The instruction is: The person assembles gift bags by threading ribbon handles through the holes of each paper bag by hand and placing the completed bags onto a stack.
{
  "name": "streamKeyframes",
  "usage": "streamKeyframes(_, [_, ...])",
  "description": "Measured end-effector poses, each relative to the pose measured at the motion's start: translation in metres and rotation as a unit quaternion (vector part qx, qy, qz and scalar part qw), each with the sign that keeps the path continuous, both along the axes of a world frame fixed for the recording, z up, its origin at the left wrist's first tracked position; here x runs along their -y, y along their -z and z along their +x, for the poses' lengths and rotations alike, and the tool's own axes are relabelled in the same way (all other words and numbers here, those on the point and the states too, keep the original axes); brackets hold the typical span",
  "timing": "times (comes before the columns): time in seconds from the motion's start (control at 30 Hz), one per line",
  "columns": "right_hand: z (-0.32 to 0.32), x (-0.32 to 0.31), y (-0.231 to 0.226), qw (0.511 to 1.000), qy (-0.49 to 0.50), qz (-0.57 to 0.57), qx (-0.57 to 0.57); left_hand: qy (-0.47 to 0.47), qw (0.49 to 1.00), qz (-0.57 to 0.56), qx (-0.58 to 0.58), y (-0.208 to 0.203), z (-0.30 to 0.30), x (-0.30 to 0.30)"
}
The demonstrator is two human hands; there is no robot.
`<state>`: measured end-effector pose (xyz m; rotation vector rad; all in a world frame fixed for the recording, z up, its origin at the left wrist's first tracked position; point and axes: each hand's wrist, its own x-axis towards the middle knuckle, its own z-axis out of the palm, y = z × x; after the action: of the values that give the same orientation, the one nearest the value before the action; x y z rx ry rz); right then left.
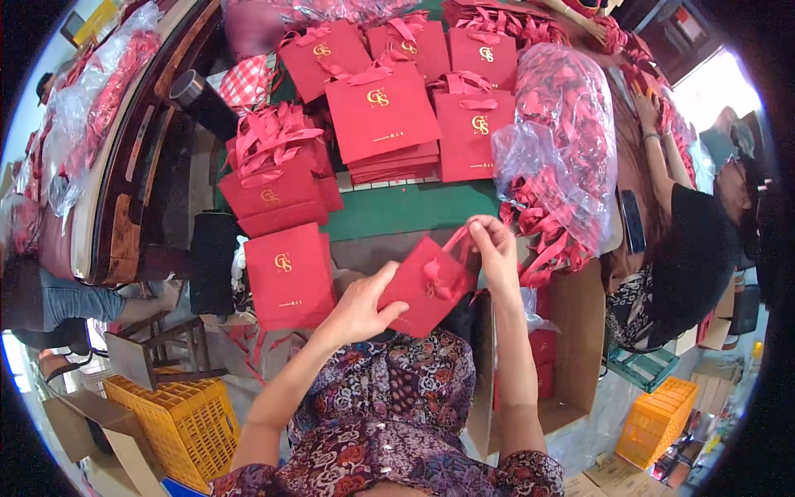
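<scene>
Over my lap, a small red paper gift bag (411, 302) is tilted, with a red ribbon bow on its face. My left hand (364, 305) grips its left side, the thumb lying across the front. At its upper right corner, my right hand (494, 244) pinches a red ribbon (455, 238) that runs up from the bag. Just left of my left hand stands a stack of red bags (290, 282) with gold printing. Beyond my hands, more red bags (385, 116) are piled on the green table (397, 211).
A clear plastic sack of red ribbons (567, 132) lies at the right, above an open cardboard box (575, 348). A dark tumbler (201, 101) and phone (633, 222) rest on the table. Yellow crates (178, 418) stand on the floor. A co-worker in black (696, 248) works at the right.
</scene>
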<state>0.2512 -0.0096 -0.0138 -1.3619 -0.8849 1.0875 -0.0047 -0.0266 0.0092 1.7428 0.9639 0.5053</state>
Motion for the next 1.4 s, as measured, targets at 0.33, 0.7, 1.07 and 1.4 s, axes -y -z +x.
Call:
streamKeyframes(0.33, [0.023, -0.008, 0.02, 0.998, 0.025, -0.005, 0.05, -0.064, 0.997, -0.039, 0.0, -0.023, -0.015, 0.013])
streamKeyframes(0.7, [0.024, 0.1, 0.002, 0.904, -0.106, 0.019, 0.414, -0.204, 0.888, 0.407, -0.06, -0.054, -0.009, -0.003])
streamKeyframes(1.07, [0.025, 0.127, 0.085, 0.743, -0.122, -0.096, 0.651, 0.033, 0.929, 0.292, -0.223, 0.015, 0.035, 0.057])
streamKeyframes(1.4, [0.001, 0.129, 0.032, 0.818, -0.13, 0.024, 0.56, 0.053, 0.92, 0.29, -0.259, 0.007, 0.012, 0.021])
